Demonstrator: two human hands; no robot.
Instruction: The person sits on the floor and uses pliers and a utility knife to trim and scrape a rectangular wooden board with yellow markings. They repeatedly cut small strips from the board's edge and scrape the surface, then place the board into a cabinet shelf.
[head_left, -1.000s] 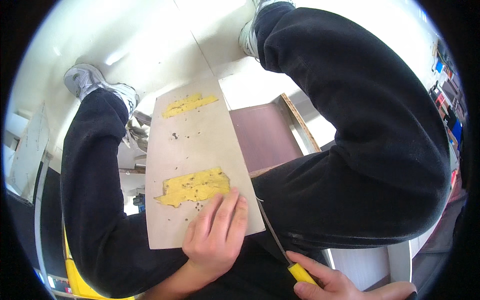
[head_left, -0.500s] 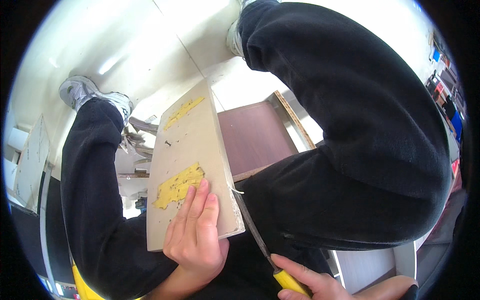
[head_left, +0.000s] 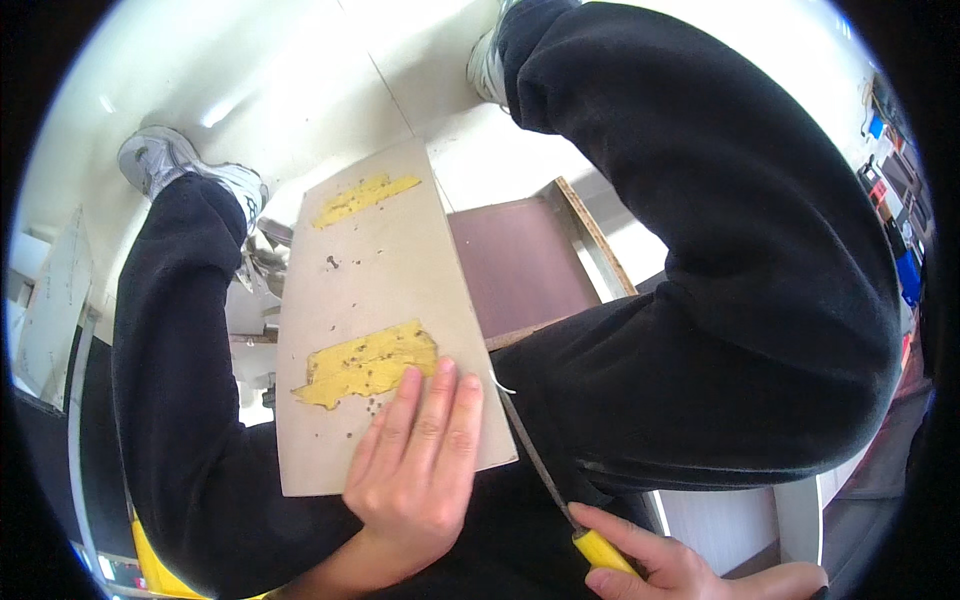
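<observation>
A beige rectangular board point(head_left: 375, 285) slants across my lap, bearing two patches of torn yellow material point(head_left: 370, 362) and several small dark holes. My left hand point(head_left: 420, 470) grips its near end, fingers stretched flat over the face by the lower patch; the thumb is hidden. In my right hand point(head_left: 665, 565) is a file point(head_left: 540, 455) with a yellow handle and a long, thin dark metal shaft. The shaft runs up to the board's right edge, and its far end is hidden behind the board. A thin white curl point(head_left: 503, 384) sticks out from that edge beside the shaft.
My black-trousered legs point(head_left: 740, 240) flank the board. Beyond it on the pale floor lies a brown panel with raised edges point(head_left: 525, 265). Scraps point(head_left: 265, 262) lie near my left shoe. A white open box point(head_left: 725, 525) stands at lower right, and mixed items point(head_left: 895, 200) lie far right.
The board has turned more face-up, its near end shifting right with my left hand. My right hand and the file have moved slightly right, still at the board's edge.
</observation>
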